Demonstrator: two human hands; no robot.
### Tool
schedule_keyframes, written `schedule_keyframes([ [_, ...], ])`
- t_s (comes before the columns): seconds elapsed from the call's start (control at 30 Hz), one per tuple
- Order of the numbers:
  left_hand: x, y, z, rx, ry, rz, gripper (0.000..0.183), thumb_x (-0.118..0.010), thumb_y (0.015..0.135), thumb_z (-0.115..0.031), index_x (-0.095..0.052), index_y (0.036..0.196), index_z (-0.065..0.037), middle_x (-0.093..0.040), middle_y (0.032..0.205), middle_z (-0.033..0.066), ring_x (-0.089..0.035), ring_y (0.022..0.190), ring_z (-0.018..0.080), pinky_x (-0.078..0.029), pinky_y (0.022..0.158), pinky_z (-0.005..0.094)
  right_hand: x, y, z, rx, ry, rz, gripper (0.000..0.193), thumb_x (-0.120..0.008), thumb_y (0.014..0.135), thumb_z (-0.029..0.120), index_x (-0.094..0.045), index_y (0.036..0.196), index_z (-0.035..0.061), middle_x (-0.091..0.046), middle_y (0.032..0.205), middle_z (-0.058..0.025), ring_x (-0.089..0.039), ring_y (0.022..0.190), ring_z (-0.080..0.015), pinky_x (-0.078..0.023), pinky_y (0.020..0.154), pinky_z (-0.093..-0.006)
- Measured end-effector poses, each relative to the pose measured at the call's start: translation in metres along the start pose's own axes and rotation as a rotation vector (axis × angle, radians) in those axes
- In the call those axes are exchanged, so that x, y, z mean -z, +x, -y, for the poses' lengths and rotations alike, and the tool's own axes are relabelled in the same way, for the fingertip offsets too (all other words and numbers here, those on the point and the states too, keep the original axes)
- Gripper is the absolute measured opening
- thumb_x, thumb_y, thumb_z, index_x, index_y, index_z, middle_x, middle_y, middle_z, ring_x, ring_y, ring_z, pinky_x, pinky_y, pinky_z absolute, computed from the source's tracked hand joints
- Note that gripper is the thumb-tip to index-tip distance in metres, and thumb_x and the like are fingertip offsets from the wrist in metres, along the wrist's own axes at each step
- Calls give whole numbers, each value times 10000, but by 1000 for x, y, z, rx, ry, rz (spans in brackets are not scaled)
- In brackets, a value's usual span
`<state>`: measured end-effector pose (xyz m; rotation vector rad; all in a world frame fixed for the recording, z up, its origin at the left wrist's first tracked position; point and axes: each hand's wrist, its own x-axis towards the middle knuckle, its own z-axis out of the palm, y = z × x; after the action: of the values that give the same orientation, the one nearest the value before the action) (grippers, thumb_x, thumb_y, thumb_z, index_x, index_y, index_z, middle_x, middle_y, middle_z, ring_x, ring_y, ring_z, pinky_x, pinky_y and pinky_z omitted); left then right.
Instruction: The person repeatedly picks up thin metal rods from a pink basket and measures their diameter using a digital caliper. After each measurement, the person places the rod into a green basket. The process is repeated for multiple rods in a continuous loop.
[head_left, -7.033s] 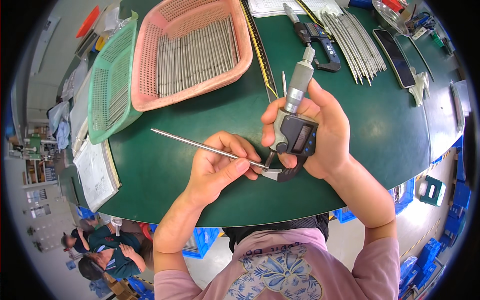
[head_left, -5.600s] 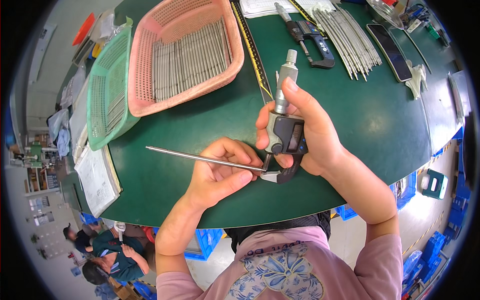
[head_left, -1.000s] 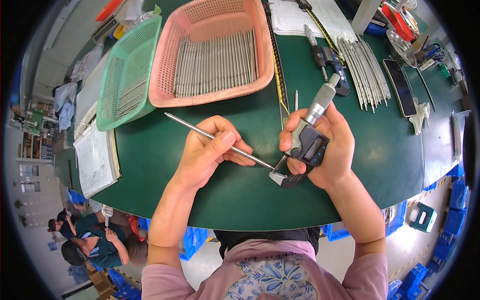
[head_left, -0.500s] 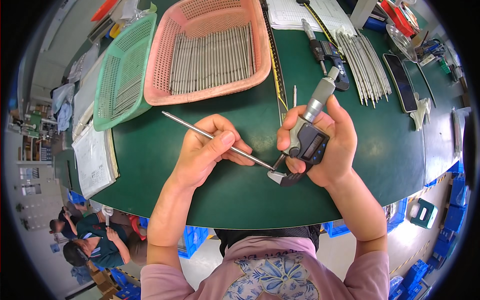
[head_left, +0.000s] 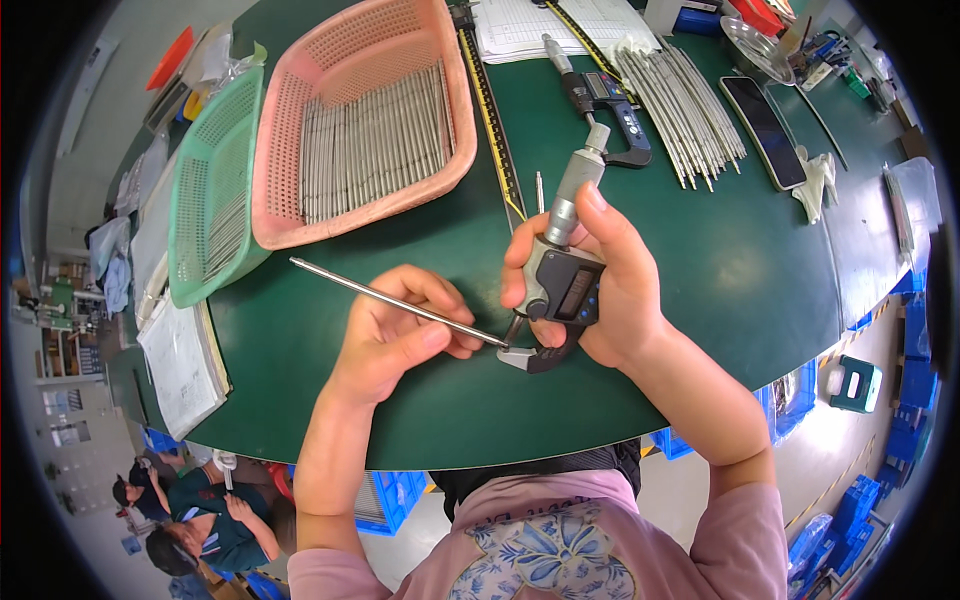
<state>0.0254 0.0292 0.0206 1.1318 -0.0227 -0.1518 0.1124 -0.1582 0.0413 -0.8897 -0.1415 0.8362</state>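
My left hand (head_left: 405,325) is closed on a slim metal rod (head_left: 375,293), thumb on top and fingers beneath. The rod slants down to the right, and its right end sits at the jaws of a digital micrometer (head_left: 560,283). Around the micrometer's frame my right hand (head_left: 620,285) is wrapped, with the grey thimble pointing up and away. Whether the jaws touch the rod cannot be made out. Just beyond the right hand, a short thin rod (head_left: 540,192) shows its upper end.
A pink basket (head_left: 370,225) full of rods and a green basket (head_left: 190,285) stand at the left. Farther right lie a second micrometer (head_left: 610,105), a bundle of rods (head_left: 690,115), a phone (head_left: 762,132) and paper sheets (head_left: 520,30). Two people sit at lower left.
The view has shifted, so the baskets and table things appear farther left. Both hands keep their grip, with the rod's end still at the micrometer's jaws.
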Motion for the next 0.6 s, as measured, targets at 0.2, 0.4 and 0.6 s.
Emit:
schedule_keyframes([
  [0.2,-16,-2,15,63,17,-81,136,-588,811,-79,-504,868,12,-588,817,104,-604,716,163,-520,637,278,0,1,-1,11,-20,-12,600,-354,815,584,-545,787,15,-567,633,-99,-462,401,-131,-374,372,-228],
  [0.4,-15,-5,11,54,16,-86,112,-596,804,-60,-517,845,8,-589,800,101,-596,707,154,-503,638,264,-5,2,-3,-10,-36,-31,630,-245,862,566,-537,817,9,-566,637,-103,-451,391,-134,-376,374,-231],
  [0.6,-13,-8,8,24,48,-127,108,-592,803,-60,-515,838,7,-587,797,103,-599,703,162,-504,641,267,-2,4,-5,-82,48,3,645,-181,873,548,-526,847,3,-574,655,-119,-459,400,-142,-379,370,-231],
])
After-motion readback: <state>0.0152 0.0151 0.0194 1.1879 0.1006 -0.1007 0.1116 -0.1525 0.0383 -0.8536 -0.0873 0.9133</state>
